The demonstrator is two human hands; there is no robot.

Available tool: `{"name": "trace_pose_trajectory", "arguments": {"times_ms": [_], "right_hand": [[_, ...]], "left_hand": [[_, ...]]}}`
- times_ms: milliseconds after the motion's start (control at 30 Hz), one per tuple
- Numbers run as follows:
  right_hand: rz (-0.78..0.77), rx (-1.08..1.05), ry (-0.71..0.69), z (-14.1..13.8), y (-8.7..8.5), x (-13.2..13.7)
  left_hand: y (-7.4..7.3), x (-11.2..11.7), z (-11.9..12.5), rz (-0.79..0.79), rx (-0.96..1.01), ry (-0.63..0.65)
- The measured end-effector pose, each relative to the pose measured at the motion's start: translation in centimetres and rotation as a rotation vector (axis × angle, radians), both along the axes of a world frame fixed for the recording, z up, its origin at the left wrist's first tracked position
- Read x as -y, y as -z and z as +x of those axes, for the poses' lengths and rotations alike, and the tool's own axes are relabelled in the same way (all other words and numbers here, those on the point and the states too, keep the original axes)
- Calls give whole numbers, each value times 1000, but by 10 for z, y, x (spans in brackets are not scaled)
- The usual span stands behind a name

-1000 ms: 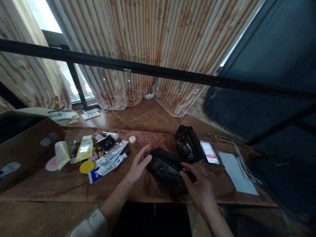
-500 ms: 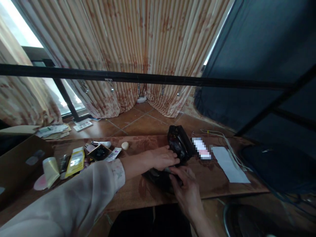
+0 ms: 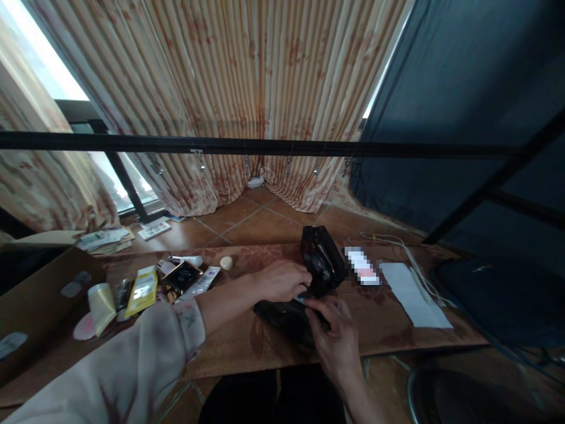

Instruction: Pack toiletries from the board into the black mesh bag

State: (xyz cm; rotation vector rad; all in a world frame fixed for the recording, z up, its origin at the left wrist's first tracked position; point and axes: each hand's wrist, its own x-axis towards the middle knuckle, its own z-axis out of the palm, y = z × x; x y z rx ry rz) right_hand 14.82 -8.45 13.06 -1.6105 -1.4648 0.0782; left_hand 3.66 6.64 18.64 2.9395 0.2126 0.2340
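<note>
A glossy black bag (image 3: pixel 282 321) lies on the bench in front of me, and a boxy dark pouch (image 3: pixel 322 256) stands right behind it; whether the two are joined I cannot tell. My right hand (image 3: pixel 335 330) is closed on the near bag's upper edge, thumb and fingers pinching it. Reaching across from the left, my left hand (image 3: pixel 285 280) has its fingers curled together between bag and pouch. What its fingertips hold is hidden. A small pale bit (image 3: pixel 301 299) shows at the bag's edge between both hands.
To the left are a yellow packet (image 3: pixel 142 291), a cream tube (image 3: pixel 102 309), a black compact (image 3: pixel 183 275) and a cardboard box (image 3: pixel 53 300). A beige sponge (image 3: pixel 226 262) lies beyond my left arm. Rightward are a pixelated rectangle (image 3: pixel 362 266), white paper (image 3: pixel 415 294) and a cable (image 3: pixel 410 259).
My left hand's fingers were stretched flat over the bag and are now curled in, slightly farther left. My right hand keeps its grip. The view has shifted slightly.
</note>
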Motion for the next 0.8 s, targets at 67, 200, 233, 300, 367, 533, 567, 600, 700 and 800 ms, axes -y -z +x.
{"name": "trace_pose_trajectory", "arguments": {"times_ms": [67, 200, 233, 300, 367, 533, 567, 600, 700, 800], "right_hand": [[53, 1, 20, 0, 4, 0], [120, 8, 72, -1, 9, -1], [126, 16, 78, -2, 10, -1], [139, 39, 89, -3, 10, -1], [155, 66, 103, -5, 10, -1], [199, 117, 151, -7, 11, -2], [193, 123, 159, -7, 11, -2], [183, 128, 166, -7, 11, -3], [174, 140, 185, -5, 11, -4], [177, 154, 191, -2, 12, -5]], "left_hand": [[0, 2, -5, -170, 29, -39], [3, 7, -11, -436, 9, -92], [4, 7, -11, -476, -5, -91], [3, 7, -13, -521, -26, -83], [3, 6, -14, -530, -35, -64], [8, 4, -17, -509, -22, -17], [8, 4, -18, -507, -12, -17], [8, 5, -19, -509, -3, -13], [6, 9, -21, -514, 22, 11], [5, 14, -23, -453, 56, -21]]}}
